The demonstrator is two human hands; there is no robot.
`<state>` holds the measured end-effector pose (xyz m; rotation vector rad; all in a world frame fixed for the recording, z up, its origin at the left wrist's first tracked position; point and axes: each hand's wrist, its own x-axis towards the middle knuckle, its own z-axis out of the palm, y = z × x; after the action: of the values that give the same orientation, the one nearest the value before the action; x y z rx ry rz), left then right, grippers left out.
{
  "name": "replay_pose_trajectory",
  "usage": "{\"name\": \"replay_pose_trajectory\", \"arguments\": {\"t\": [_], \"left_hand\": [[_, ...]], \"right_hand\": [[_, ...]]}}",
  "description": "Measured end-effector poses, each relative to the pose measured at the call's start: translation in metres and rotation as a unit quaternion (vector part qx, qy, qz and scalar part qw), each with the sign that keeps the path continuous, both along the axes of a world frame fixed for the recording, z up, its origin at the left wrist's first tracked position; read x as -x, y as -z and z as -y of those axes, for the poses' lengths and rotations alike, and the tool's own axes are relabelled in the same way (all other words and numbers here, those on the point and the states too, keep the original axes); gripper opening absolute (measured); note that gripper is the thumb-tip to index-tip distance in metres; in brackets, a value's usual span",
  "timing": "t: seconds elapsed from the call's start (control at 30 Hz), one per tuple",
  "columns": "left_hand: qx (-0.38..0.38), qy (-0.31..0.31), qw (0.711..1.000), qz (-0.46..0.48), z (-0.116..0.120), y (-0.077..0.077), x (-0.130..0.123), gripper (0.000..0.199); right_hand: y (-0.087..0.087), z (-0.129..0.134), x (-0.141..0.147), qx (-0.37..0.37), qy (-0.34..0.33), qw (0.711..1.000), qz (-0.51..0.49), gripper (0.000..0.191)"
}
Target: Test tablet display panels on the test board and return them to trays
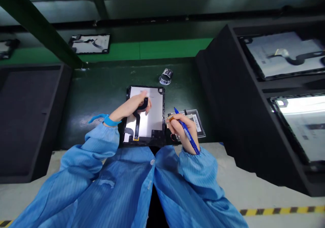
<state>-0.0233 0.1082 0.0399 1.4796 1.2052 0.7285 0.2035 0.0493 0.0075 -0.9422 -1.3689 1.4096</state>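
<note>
A tablet-sized display panel [152, 101] lies on the dark green bench before me, its pale back facing up in a black frame. My left hand [137, 105] is over the panel, fingers curled around the upper part of a black flex cable [137, 126], whose lower end meets the panel near its bottom edge. My right hand [184, 130], beside the panel, has a blue pen [188, 135] lying across it. Thumb and forefinger pinch a small gold-coloured connector [170, 118]. Beneath that hand lies a flat board with a white label [196, 122], partly hidden.
A shiny metal loupe-like piece [166, 76] stands behind the panel. At right, a black foam rack [223, 86] bears more panels [284, 55]. A black tray [25, 119] is at left. Another panel [90, 44] rests on the green ledge [165, 48] beyond a slanted green post [38, 21].
</note>
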Motion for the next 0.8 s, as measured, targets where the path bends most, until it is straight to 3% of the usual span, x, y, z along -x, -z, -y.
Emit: {"name": "replay_pose_trajectory", "arguments": {"t": [0.07, 0.13, 0.23, 0.33, 0.53, 0.8], "left_hand": [[0.115, 0.103, 0.984, 0.089, 0.009, -0.014, 0.003, 0.078], [0.159, 0.148, 0.969, 0.116, 0.022, -0.027, 0.004, 0.066], [0.145, 0.1, 0.978, 0.111, 0.044, -0.039, 0.002, 0.033], [0.116, 0.035, 0.984, 0.128, 0.06, -0.042, -0.002, 0.022], [0.051, -0.04, 0.993, 0.101, 0.069, -0.034, -0.021, 0.022], [0.03, -0.071, 0.994, 0.079, 0.071, -0.026, -0.035, 0.026]], "right_hand": [[-0.005, 0.0, 0.002, -0.009, 0.001, 1.0, 0.0, 0.022], [-0.012, 0.001, 0.003, -0.025, 0.001, 1.0, -0.001, 0.021], [-0.021, 0.002, 0.005, -0.038, -0.005, 0.999, 0.025, 0.024], [-0.024, 0.003, 0.005, -0.042, -0.017, 0.997, 0.065, 0.029], [-0.022, 0.004, 0.006, -0.064, -0.029, 0.995, 0.075, 0.031], [-0.022, 0.005, 0.005, -0.069, -0.05, 0.991, 0.106, 0.032]]}}
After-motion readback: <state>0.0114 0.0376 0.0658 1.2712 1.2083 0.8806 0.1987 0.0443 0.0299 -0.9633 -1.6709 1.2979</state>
